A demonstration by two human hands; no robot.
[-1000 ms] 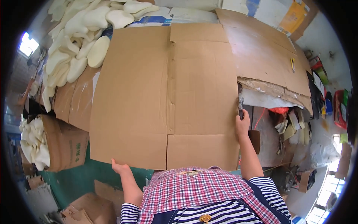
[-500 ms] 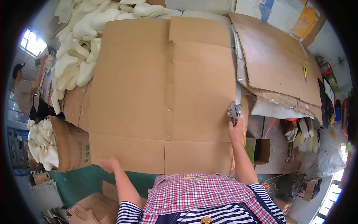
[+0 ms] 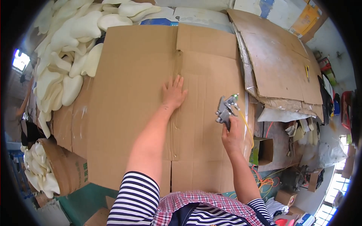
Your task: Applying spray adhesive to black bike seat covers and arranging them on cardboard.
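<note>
A large flattened cardboard box (image 3: 128,101) lies before me, with a seam running down its middle. My left hand (image 3: 174,93) rests flat on the cardboard beside that seam, fingers stretched out. Wrapped round the handle of a grey metal spray gun (image 3: 225,109), my right hand (image 3: 233,133) holds it above the right part of the sheet. The gun's nozzle end, with a green tip, points to the far right. A yellow hose (image 3: 247,126) runs down beside it along the sheet's right edge.
Pale foam pieces (image 3: 71,41) are heaped at the far left, and more fill a carton (image 3: 68,169) below. Stacked cardboard (image 3: 279,64) with a yellow cutter (image 3: 307,72) on top stands at the right. A small open box (image 3: 266,150) and tangled hoses (image 3: 269,182) lie near the right.
My left hand has moved from the sheet's near left edge up to its middle seam. My right hand has brought the spray gun slightly left. The cardboard has shifted a little in view.
</note>
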